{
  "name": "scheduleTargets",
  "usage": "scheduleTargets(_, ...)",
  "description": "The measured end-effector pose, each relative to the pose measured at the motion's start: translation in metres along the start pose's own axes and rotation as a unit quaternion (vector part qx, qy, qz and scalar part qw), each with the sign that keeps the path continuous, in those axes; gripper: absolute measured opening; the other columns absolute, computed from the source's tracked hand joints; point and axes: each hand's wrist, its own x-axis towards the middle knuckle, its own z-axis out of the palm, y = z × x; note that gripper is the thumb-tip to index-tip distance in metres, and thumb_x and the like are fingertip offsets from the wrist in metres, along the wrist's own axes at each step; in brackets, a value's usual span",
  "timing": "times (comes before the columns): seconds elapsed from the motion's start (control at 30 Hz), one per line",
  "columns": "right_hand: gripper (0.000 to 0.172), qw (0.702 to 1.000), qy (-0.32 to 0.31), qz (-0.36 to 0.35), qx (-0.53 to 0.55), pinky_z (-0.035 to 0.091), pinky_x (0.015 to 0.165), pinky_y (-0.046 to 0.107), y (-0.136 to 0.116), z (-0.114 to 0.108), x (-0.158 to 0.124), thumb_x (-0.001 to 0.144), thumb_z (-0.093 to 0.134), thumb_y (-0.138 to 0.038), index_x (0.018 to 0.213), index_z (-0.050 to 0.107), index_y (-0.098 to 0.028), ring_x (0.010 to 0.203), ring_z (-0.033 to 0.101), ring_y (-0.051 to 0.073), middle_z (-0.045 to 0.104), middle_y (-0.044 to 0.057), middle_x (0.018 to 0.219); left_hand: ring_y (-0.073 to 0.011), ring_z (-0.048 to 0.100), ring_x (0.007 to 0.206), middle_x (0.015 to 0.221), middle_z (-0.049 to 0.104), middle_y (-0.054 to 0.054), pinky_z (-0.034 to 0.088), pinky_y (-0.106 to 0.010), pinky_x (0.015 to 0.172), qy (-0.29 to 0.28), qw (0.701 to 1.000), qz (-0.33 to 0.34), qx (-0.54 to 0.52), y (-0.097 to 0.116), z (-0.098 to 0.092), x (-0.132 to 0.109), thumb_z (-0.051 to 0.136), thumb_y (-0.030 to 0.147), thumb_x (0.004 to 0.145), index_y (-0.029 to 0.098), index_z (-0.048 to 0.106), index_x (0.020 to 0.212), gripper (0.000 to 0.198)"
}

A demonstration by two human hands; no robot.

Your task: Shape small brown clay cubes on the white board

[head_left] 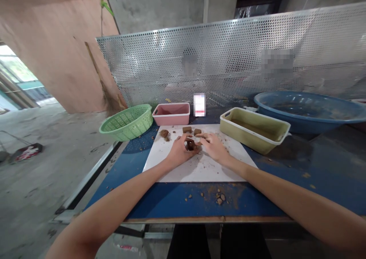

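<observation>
Two bare hands of ours met over a white board (183, 173), at a dark brown lump (191, 144) that looked moist, earthy and uneven, with a shadowed hollow in its middle. It lay near the middle of the board. We had our left hand (180, 149) curled about it, fingers bent over the far side and thumb along the near one, grasping it. Our right hand (213, 144) reached its fingertips to the lump's right side; we could not tell whether they pinched it or only touched.

Just beyond we saw two small brown blocks (187, 129), smooth-faced and squared, and to their left a rough, crumbly clod (164, 133). Crumbs speckled the board's smooth face.

Beneath it we had a blue table (160, 203), dusted with dry soil and scattered with little pebbly bits (220, 198) near its front edge. Around the board stood a round green basket (140, 125) of latticed plastic, a pink tub (173, 119), an oblong yellow-green tub (243, 135) with a pale rim, and a wide blue basin (286, 120). Behind them we faced a shiny perforated metal panel (154, 68), a grey wall (160, 7), a peach wall (57, 37) and, at left, a stained concrete floor (28, 190).
</observation>
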Motion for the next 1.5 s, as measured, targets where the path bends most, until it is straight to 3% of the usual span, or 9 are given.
scheduleTargets(0.17, 0.032, 0.998, 0.049, 0.028, 0.018, 0.057, 0.107, 0.055, -0.004, -0.001, -0.001, 0.099, 0.054, -0.033, 0.117, 0.077, -0.022, 0.109, 0.078, 0.033, 0.080, 0.013, 0.122, -0.0296, 0.075, 0.106, 0.116, 0.079, -0.007, 0.058, -0.044, 0.095, 0.001, 1.000, -0.006, 0.002, 0.000, 0.000, 0.001, 0.091, 0.040, 0.074, 0.024, 0.063, 0.123, 0.059)
scheduleTargets(0.33, 0.031, 1.000, 0.015, 0.009, 0.018, 0.058, 0.104, 0.053, -0.006, -0.001, -0.002, 0.098, 0.055, -0.032, 0.118, 0.078, -0.025, 0.111, 0.077, 0.032, 0.080, 0.011, 0.119, -0.0287, 0.075, 0.107, 0.113, 0.079, -0.006, 0.059, -0.044, 0.095, -0.001, 1.000, 0.002, -0.020, -0.002, 0.002, 0.001, 0.090, 0.041, 0.075, 0.025, 0.063, 0.126, 0.059)
scheduleTargets(0.53, 0.030, 0.999, 0.045, -0.002, 0.008, 0.057, 0.107, 0.053, -0.011, -0.002, -0.004, 0.100, 0.053, -0.034, 0.112, 0.080, -0.025, 0.119, 0.073, 0.032, 0.077, 0.011, 0.127, -0.0295, 0.074, 0.108, 0.118, 0.079, -0.008, 0.058, -0.043, 0.094, 0.002, 1.000, 0.000, -0.005, 0.002, 0.000, 0.000, 0.091, 0.039, 0.074, 0.024, 0.064, 0.123, 0.057)
scheduleTargets(0.7, 0.033, 1.000, 0.003, -0.021, 0.008, 0.053, 0.109, 0.055, -0.013, -0.004, -0.006, 0.101, 0.052, -0.033, 0.118, 0.079, -0.026, 0.116, 0.073, 0.032, 0.082, 0.008, 0.099, -0.0284, 0.075, 0.105, 0.114, 0.079, -0.007, 0.059, -0.042, 0.093, -0.002, 1.000, -0.003, -0.015, 0.003, -0.001, 0.000, 0.088, 0.038, 0.076, 0.024, 0.063, 0.126, 0.057)
scheduleTargets(0.9, 0.032, 0.998, 0.031, -0.048, -0.009, 0.058, 0.106, 0.053, -0.012, -0.003, -0.006, 0.099, 0.058, -0.035, 0.121, 0.079, -0.025, 0.128, 0.066, 0.034, 0.076, 0.012, 0.128, -0.0275, 0.076, 0.103, 0.112, 0.080, -0.006, 0.060, -0.041, 0.091, 0.003, 1.000, 0.000, -0.021, 0.002, 0.001, 0.000, 0.088, 0.037, 0.076, 0.025, 0.064, 0.124, 0.055)
scheduleTargets(1.0, 0.032, 0.998, -0.003, -0.060, 0.007, 0.059, 0.105, 0.054, -0.012, -0.004, -0.007, 0.102, 0.055, -0.033, 0.120, 0.080, -0.030, 0.127, 0.067, 0.033, 0.077, 0.009, 0.125, -0.0287, 0.075, 0.105, 0.111, 0.080, -0.006, 0.060, -0.042, 0.091, 0.001, 1.000, -0.003, -0.025, 0.001, 0.001, 0.000, 0.088, 0.036, 0.076, 0.024, 0.063, 0.126, 0.057)
scheduleTargets(1.1, 0.030, 0.997, 0.016, -0.072, -0.002, 0.055, 0.112, 0.057, -0.011, -0.004, -0.006, 0.103, 0.053, -0.034, 0.117, 0.080, -0.029, 0.132, 0.063, 0.033, 0.077, 0.009, 0.126, -0.0281, 0.075, 0.105, 0.113, 0.080, -0.007, 0.060, -0.042, 0.091, -0.002, 1.000, 0.000, -0.029, -0.001, 0.001, 0.001, 0.089, 0.036, 0.075, 0.024, 0.063, 0.126, 0.058)
scheduleTargets(1.27, 0.032, 0.997, -0.008, -0.079, 0.007, 0.062, 0.102, 0.055, -0.007, -0.005, -0.005, 0.101, 0.058, -0.035, 0.126, 0.076, -0.029, 0.128, 0.065, 0.034, 0.071, 0.013, 0.130, -0.0281, 0.076, 0.105, 0.113, 0.080, -0.006, 0.060, -0.043, 0.094, 0.002, 1.000, 0.005, -0.031, -0.004, 0.002, 0.001, 0.089, 0.036, 0.076, 0.024, 0.062, 0.127, 0.059)
scheduleTargets(1.5, 0.029, 0.987, -0.015, -0.152, -0.049, 0.049, 0.118, 0.065, -0.006, -0.008, -0.004, 0.103, 0.057, -0.031, 0.123, 0.077, -0.030, 0.131, 0.059, 0.034, 0.072, 0.010, 0.133, -0.0283, 0.076, 0.106, 0.115, 0.080, -0.007, 0.060, -0.043, 0.093, 0.002, 0.999, 0.005, -0.034, -0.002, 0.002, 0.001, 0.088, 0.036, 0.076, 0.024, 0.062, 0.129, 0.060)
